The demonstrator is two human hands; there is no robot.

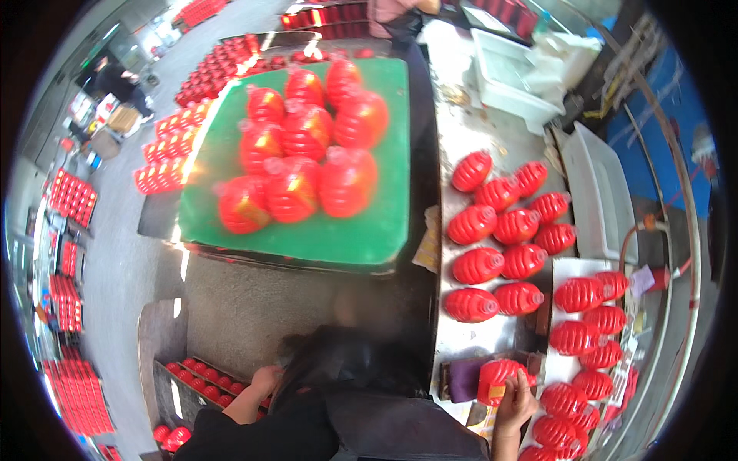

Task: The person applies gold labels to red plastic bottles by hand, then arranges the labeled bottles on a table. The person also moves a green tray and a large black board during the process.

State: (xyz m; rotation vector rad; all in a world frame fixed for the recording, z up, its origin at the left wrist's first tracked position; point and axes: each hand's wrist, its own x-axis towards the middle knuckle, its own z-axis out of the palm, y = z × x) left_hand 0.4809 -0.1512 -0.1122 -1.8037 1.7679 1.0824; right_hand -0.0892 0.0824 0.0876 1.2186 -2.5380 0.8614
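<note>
At the lower right, my right hand is closed on the neck end of a red ribbed plastic bottle with a yellow label. The bottle lies on its side in a dark holder, against a purple cloth. My left hand is low on the other side, beside a crate of red bottles and against my dark apron. Its fingers are mostly hidden. Several more red bottles lie on the bench just beyond my right hand, and others line a white board.
A green-topped table ahead holds several red bottles, a little blurred. White plastic bins stand at the right. Stacked crates of red bottles line the left. Two other people are farther off, one at far left.
</note>
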